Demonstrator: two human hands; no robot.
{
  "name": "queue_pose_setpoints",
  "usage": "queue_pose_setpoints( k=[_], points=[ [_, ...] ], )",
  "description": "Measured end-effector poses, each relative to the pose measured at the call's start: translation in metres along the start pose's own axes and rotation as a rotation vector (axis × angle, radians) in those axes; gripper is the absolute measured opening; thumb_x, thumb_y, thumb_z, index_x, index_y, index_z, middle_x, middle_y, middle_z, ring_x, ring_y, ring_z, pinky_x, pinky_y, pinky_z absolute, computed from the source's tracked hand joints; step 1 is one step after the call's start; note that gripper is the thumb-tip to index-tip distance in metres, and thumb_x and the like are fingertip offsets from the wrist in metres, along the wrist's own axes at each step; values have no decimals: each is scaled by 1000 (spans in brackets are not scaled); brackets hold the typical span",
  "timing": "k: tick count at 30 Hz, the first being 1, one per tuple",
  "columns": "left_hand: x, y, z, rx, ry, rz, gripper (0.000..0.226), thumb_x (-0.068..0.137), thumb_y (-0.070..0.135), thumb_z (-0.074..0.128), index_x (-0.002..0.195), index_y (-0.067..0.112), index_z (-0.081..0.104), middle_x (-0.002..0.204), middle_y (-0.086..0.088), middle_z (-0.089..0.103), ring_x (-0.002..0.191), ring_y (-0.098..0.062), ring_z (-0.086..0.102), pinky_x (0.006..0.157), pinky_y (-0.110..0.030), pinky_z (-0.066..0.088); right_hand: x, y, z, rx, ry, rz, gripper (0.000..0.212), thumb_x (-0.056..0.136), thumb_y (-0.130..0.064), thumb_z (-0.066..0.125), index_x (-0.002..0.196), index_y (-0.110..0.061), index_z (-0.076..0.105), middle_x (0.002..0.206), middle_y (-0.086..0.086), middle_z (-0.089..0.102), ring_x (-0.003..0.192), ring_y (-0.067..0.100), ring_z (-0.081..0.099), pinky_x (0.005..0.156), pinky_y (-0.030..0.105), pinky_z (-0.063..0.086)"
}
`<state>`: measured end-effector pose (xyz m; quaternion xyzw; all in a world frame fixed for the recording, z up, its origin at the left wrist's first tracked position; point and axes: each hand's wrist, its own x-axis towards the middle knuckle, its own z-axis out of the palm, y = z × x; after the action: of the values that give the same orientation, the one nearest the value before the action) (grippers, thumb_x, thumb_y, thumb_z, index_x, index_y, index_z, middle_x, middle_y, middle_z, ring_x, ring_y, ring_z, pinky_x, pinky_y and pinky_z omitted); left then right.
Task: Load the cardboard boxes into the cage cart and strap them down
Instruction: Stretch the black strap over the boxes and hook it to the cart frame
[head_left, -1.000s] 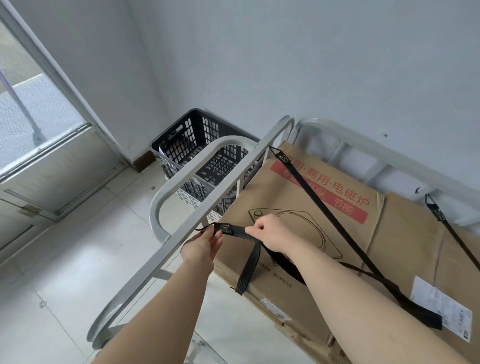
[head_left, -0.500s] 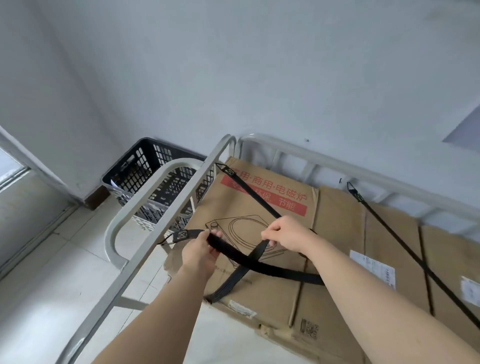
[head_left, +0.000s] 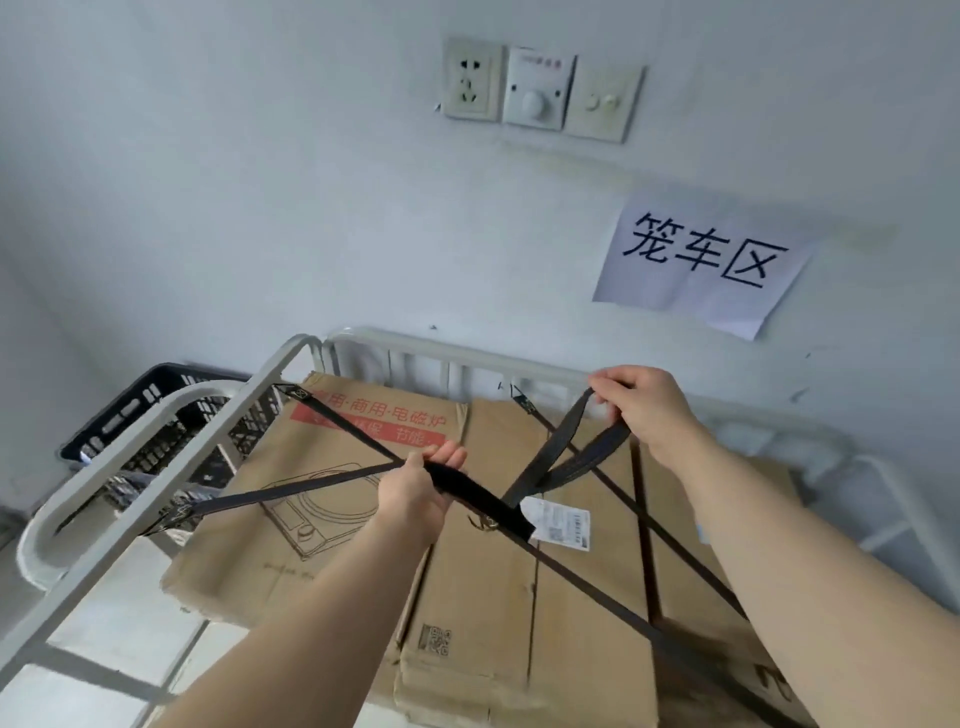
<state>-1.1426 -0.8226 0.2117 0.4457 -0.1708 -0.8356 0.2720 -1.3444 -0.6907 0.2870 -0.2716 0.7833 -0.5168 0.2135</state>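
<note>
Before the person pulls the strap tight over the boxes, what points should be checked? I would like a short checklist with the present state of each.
1. Left hand grips the black strap: ok, its fingers are closed around it.
2. Right hand holds the strap's raised loop: ok, pinched above the boxes.
3. Strap ends hooked on the cage cart's side rail: ok, two ends reach the rail.
4. Cardboard boxes lie flat inside the cart: ok.
5. Buckle threaded and locked: cannot tell, it is partly hidden.
6. Strap lies flat, without twist: not ok, the loop at the right hand looks slack and folded.
</note>
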Motion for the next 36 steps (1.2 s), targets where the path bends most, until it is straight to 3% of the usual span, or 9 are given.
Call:
queue_pose_setpoints(
  k=[5, 9, 11, 16, 20, 24, 30, 33, 36],
  points=[
    [-33, -64, 76, 39, -99, 16, 29, 106, 19, 25, 113, 0, 46, 126, -18, 58, 116, -32, 58, 91, -42, 45, -16, 19, -115, 61, 41, -50, 10, 87, -18, 66, 84, -23, 74, 70, -5, 68, 61, 8, 55, 61, 19, 47],
    [-60, -108, 137, 110, -196, 10, 31, 106, 16, 26, 120, -1, 47, 121, -17, 62, 97, -30, 64, 84, -44, 48, -29, 33, -197, 173, 103, -40, 14, 89, -13, 63, 86, -22, 74, 76, -2, 69, 74, 11, 60, 72, 24, 50],
    [-69, -127, 163, 141, -212, 31, 27, 105, 13, 24, 117, 0, 44, 123, -19, 60, 99, -32, 63, 88, -46, 48, -35, 44, -231, 148, 119, -27, 16, 90, -13, 61, 88, -24, 73, 80, -3, 69, 78, 10, 61, 79, 24, 50],
    [-84, -163, 208, 160, -259, 0, 31, 106, 15, 21, 123, 0, 42, 132, -20, 54, 123, -33, 53, 97, -46, 42, -48, 77, -287, 69, 106, 41, 28, 91, -3, 53, 90, -25, 69, 88, -6, 69, 81, 3, 64, 69, 12, 46],
    [-87, -190, 235, 226, -272, -16, 39, 106, 22, 24, 126, -2, 46, 128, -19, 58, 118, -32, 56, 96, -47, 42, -53, 115, -306, 28, 87, 113, 34, 89, 1, 53, 95, -28, 68, 99, -4, 71, 98, 8, 64, 82, 17, 46],
    [-83, -213, 255, 286, -282, -44, 39, 106, 25, 24, 118, -1, 51, 122, -18, 61, 109, -32, 58, 98, -48, 43, -50, 150, -310, -9, 65, 203, 38, 91, -1, 48, 114, -26, 65, 115, -2, 65, 110, 14, 58, 102, 30, 42],
    [-70, -231, 290, 269, -309, -77, 37, 106, 23, 22, 110, 1, 52, 115, -18, 63, 106, -33, 61, 97, -48, 45, -44, 177, -316, -97, 39, 276, 52, 94, -10, 49, 144, -22, 40, 136, 3, 52, 115, 15, 52, 97, 26, 41],
    [-67, -239, 316, 256, -346, -105, 39, 106, 23, 21, 114, 0, 51, 113, -19, 63, 105, -33, 61, 93, -47, 46, -37, 174, -310, -10, -112, 206, 58, 90, -7, 57, 143, -23, 41, 144, -2, 45, 129, 12, 43, 108, 29, 31],
    [-61, -246, 333, 246, -362, -112, 39, 106, 23, 20, 117, 0, 49, 113, -21, 62, 106, -35, 60, 93, -47, 46, -25, 171, -294, 12, -214, 164, 43, 85, -14, 64, 126, -27, 60, 124, -3, 63, 113, 13, 59, 101, 34, 42]
  ],
)
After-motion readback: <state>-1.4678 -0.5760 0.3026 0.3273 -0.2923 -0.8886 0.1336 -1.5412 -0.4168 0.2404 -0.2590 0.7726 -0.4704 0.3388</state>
